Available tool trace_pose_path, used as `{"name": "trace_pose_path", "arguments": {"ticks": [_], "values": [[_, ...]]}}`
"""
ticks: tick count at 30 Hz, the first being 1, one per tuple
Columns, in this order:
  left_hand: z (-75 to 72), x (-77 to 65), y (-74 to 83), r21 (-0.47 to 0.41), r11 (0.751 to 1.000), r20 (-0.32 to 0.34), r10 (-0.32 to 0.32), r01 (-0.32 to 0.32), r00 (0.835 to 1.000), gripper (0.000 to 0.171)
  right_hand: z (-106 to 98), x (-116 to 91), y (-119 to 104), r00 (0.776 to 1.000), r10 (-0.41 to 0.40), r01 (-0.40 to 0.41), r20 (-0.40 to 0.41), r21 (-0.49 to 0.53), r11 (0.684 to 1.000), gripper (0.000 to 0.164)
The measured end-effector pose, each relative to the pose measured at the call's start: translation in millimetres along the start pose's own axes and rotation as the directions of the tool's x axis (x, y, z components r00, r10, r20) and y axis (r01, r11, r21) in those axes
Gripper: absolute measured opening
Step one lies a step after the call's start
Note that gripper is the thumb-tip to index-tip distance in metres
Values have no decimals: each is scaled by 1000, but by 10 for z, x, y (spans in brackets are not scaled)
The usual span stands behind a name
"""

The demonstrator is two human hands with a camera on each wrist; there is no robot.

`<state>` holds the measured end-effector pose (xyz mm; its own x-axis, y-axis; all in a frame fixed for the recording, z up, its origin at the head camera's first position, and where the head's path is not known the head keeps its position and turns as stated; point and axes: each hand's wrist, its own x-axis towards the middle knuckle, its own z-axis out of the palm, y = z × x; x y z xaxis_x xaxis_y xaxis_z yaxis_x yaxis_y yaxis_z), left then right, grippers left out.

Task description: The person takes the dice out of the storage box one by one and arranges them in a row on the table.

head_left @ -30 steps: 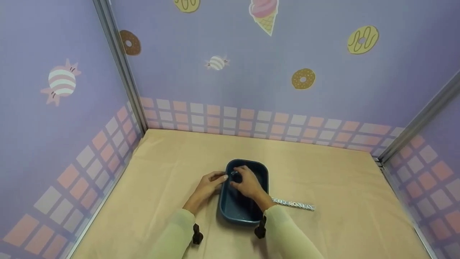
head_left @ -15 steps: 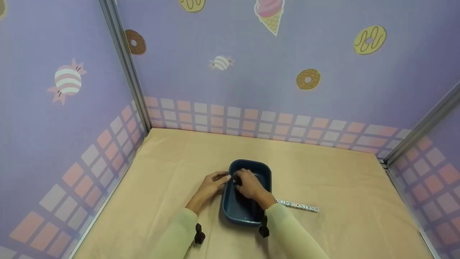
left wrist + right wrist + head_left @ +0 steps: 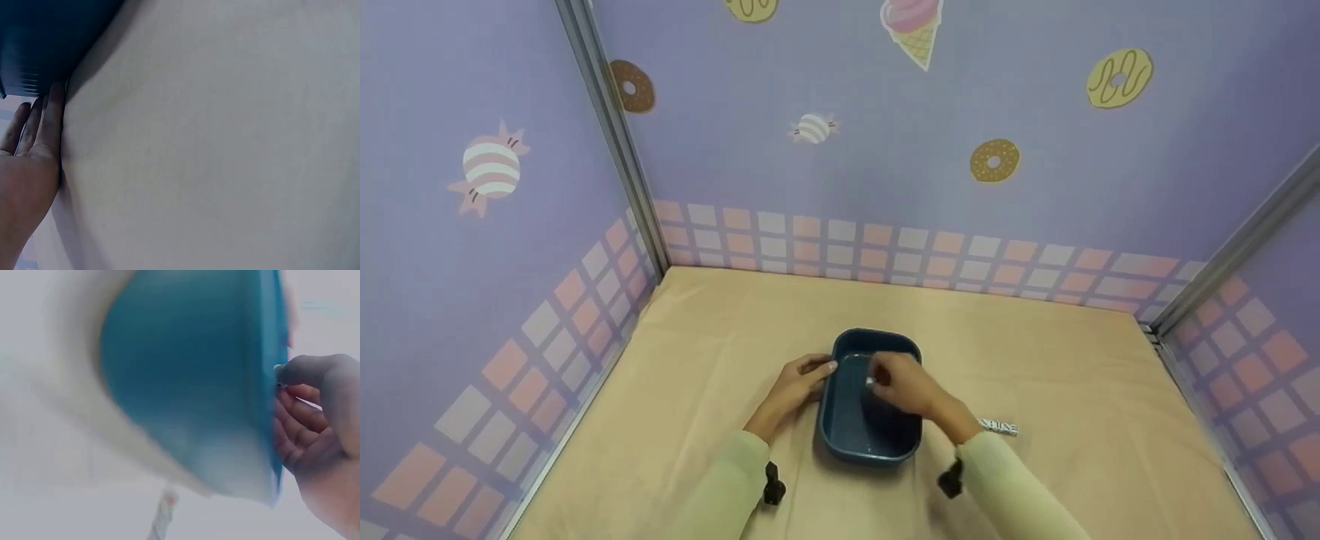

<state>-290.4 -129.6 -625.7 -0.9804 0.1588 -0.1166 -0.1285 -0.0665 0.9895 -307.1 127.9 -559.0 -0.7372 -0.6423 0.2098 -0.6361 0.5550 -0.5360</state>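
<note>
A dark blue rectangular tub (image 3: 840,439) rests on the cloth-covered table. At its left side is my left hand (image 3: 797,382), thumb tip at the rim. In the left wrist view its straight fingers (image 3: 52,121) reach the tub's outer wall (image 3: 34,50). My right hand (image 3: 906,384) is over the tub, pinching a small white cube (image 3: 871,381) between thumb and fingers. Dark marks show on that cube (image 3: 280,383) in the right wrist view. To the right, a row of small white marked cubes (image 3: 999,427) lies on the table, partly hidden by my right forearm.
The table (image 3: 720,322) has a beige cloth. Purple walls (image 3: 720,135) with sweets printed on them close off the back and both sides. A metal post (image 3: 622,150) stands at the back left corner, another (image 3: 1200,277) at the right.
My right hand has come up from the tub's inner left side and moved right with the small white cube, its forearm covering more of the row. The left hand stays at the rim.
</note>
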Motion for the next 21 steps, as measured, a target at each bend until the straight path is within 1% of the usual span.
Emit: {"name": "trace_pose_path", "arguments": {"ticks": [2, 7, 9, 12, 15, 17, 21], "values": [[-1, -7, 4, 17, 1000, -7, -4, 4, 1000, 58, -168, -165, 84, 999, -6, 7, -39, 25, 1000, 14], [-23, -26, 20, 70, 998, -8, -2, 2, 1000, 60, -544, -596, 385, 991, 47, -36, -123, 88, 995, 17], [-29, -23, 24, 57, 998, -9, -2, 2, 1000, 58, -675, -758, 510, 986, 75, -62, -149, 91, 994, 18], [-29, -14, 28, -1, 1000, -9, -12, 12, 1000, 55, -841, -988, 688, 978, 110, -98, -179, 74, 992, 18], [-14, 2, 23, -38, 999, -10, -14, 14, 1000, 55, -961, -1219, 836, 969, 154, -145, -192, 63, 988, 17], [-1, 7, 18, -36, 999, -8, -16, 16, 1000, 56, -1001, -1379, 921, 964, 188, -180, -190, 57, 982, 15], [17, 1, 15, -23, 1000, -8, -19, 19, 1000, 56, -974, -1683, 1062, 947, 270, -263, -171, 64, 963, 14]]}}
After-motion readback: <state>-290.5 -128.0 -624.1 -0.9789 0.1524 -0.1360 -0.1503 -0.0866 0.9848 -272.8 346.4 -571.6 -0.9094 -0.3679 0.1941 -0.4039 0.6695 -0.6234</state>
